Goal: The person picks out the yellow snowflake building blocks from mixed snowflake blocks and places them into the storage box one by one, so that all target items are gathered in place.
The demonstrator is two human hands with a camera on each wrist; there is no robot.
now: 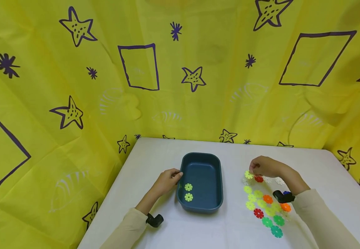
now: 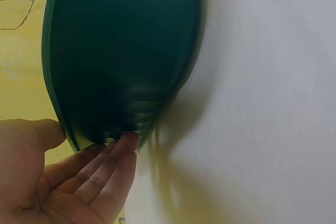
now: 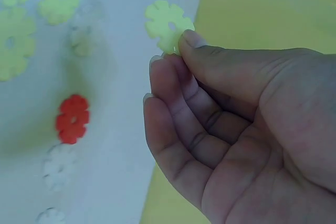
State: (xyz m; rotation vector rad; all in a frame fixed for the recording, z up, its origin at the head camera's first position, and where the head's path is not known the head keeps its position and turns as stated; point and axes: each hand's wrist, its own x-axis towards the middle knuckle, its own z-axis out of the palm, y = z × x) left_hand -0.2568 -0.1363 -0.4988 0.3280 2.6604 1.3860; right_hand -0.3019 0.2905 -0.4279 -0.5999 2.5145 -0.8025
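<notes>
My left hand holds the left side of a dark blue-green plastic tub, its thumb at the rim and fingers against the outer wall. Two yellow-green snowflake-shaped discs lie inside near the tub's left wall. Over on the right, my right hand pinches one yellow-green notched disc between thumb and fingertips, above the table. Just below that hand are a red disc and clear discs.
Several loose discs, yellow-green, orange, red and green, spread over the right side of the white table. A blue one is partly hidden by the right wrist. Yellow patterned sheeting encloses the table's back and sides.
</notes>
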